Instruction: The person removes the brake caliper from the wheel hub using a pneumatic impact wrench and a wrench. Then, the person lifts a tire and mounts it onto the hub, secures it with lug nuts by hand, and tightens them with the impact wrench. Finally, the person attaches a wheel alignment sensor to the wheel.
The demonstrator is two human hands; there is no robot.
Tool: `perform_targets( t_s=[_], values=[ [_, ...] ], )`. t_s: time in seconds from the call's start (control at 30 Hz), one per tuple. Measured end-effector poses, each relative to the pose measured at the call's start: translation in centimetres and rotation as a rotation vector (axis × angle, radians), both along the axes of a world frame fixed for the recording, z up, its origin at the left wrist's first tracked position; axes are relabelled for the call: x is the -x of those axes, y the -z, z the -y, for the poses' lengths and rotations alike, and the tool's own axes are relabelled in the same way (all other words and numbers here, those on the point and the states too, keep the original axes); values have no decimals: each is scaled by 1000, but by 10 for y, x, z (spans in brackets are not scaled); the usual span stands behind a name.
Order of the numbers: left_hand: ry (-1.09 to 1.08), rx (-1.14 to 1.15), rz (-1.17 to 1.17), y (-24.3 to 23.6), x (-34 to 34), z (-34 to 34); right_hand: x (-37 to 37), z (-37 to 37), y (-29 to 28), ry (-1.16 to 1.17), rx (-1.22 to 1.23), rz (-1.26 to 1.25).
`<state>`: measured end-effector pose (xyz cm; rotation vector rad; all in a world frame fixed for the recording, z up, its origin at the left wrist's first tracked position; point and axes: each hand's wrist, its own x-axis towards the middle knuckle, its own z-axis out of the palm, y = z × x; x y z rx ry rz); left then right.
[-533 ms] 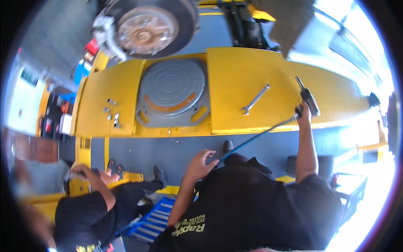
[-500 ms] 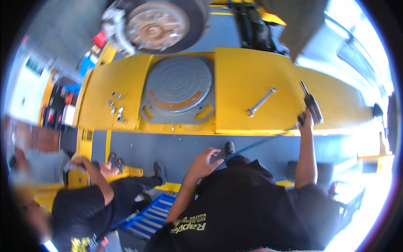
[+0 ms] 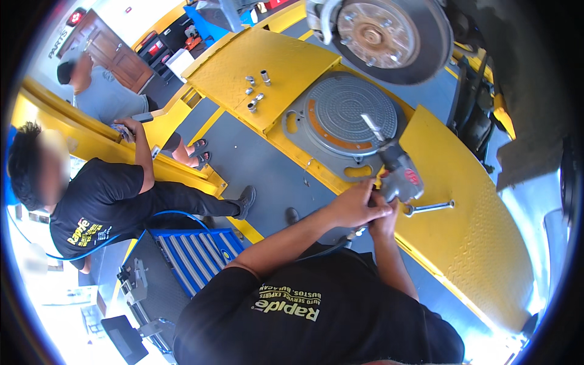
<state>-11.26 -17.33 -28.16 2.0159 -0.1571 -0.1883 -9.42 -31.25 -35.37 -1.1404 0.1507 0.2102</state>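
Left hand (image 3: pixel 358 205) and right hand (image 3: pixel 385 225) clasp an impact wrench (image 3: pixel 403 177), apparently readying it; the next move likely calls for steady aim.

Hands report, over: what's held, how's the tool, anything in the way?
Right hand gripping impact wrench; left hand at its handle, hold unclear. Tool's nose overlaps grey turn plate in view. Loose spanner on yellow platform, possible obstruction.

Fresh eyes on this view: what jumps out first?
The yellow platform cutting diagonally across the view, with a round grey plate set in it. Next, the grey power tool in front of the plate, in the right hand, with the left hand there too. Then the bare brake disc, top right of centre.
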Motion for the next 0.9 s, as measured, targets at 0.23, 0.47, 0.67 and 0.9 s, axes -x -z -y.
perform_targets(
  t_s=[0.23, 0.47, 0.67, 0.9],
  values=[
    [-574, 153, 36, -2, -11, -187, -10, -198, -1, -576, 92, 511],
    [-606, 104, 16, 10, -12, -425, -50, -419, -20, -1108, 99, 320],
    [-477, 14, 42, 39, -70, -592, -104, -508, -46, -1258, 899, 741],
    [-386, 8, -102, 77, -174, -707, -136, -328, -31, -307, 911, 571]
  ],
)
